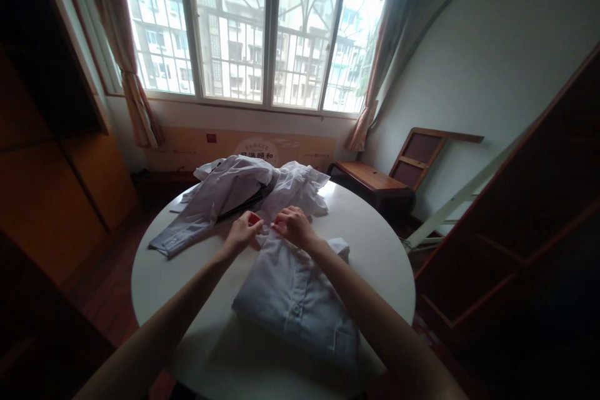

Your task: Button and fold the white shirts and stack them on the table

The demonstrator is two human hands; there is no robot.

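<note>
White shirt [281, 297] folded on the near half of the table [197, 331], its far edge at the left hand [241, 231] and right hand [295, 226]. Near the table's middle, both hands' fingertips pinch that edge. Pale garments [229, 180] lie heaped on the table's far side.

Head view, one: looks from the wearer's head, facing forward and steeply enough down to take in both forearms [187, 303] and the hands [294, 228], near mid-frame. Round tabletop [384, 250]: close, lower half. Window [237, 44]: farther off, ahead, across the top.
</note>
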